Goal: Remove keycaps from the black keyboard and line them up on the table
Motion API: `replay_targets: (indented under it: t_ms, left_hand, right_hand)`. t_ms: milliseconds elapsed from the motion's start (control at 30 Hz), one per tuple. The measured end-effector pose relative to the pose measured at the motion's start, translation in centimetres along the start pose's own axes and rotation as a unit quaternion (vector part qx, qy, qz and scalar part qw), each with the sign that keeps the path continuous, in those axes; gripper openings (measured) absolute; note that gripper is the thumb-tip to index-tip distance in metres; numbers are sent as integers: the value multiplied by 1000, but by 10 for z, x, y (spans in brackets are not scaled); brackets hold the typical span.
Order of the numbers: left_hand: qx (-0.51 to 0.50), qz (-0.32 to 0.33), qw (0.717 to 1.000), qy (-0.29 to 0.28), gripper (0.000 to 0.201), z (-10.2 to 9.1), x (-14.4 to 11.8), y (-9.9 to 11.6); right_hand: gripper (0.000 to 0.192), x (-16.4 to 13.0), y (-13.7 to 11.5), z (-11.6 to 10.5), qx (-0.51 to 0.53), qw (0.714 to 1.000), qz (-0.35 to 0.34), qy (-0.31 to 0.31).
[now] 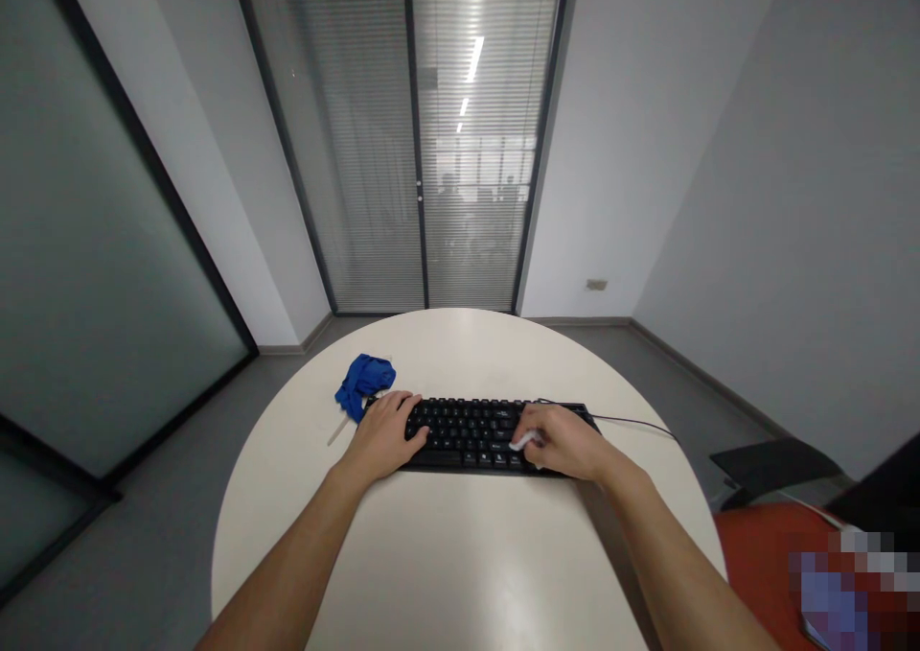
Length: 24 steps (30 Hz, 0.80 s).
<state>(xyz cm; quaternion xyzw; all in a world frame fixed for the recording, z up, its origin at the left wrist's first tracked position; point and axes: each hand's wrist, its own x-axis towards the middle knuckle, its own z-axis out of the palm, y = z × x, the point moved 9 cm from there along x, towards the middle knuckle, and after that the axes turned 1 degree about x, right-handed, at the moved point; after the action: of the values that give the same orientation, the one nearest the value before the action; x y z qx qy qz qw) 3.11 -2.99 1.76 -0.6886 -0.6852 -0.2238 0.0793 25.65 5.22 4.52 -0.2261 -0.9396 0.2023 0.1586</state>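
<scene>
Black plastic, the flat rectangular computer keyboard [478, 432] lies across the middle of the round white table [460, 555], long side toward me, so both arms reach it evenly. I note the left hand [384, 432] resting flat over the keyboard's left end, fingers loosely spread and holding nothing; in my judgement it pins the board so it cannot slide. The right hand [564, 440] sits over the right end, closed in a pinch on a small white object [524, 439], possibly a wipe or cloth pad, pressed against the keys; I cannot tell its exact nature at this size. A thin black cable [632, 423] runs from the keyboard's far right corner toward the table edge, lying slack. Just beside the left hand, at the keyboard's far left corner, lies a crumpled blue cloth [365, 381], within easy reach, with a pale strip [337, 432] near it that I cannot identify. A dark chair [772, 464] stands off to the right, well apart from the table.
</scene>
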Motion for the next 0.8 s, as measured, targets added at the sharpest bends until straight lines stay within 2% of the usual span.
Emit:
replay_targets:
  t_ms: [300, 600, 800]
  left_hand:
    - [-19, 7, 1000, 7, 46, 0, 0, -1]
    - [-18, 7, 1000, 8, 45, 1, -1, -2]
    - [-22, 12, 1000, 10, 45, 0, -1, -3]
  right_hand:
    - [37, 8, -33, 14, 41, 998, -57, -11]
    - [23, 4, -12, 9, 27, 999, -27, -33]
    - [21, 3, 1, 5, 27, 1000, -9, -2]
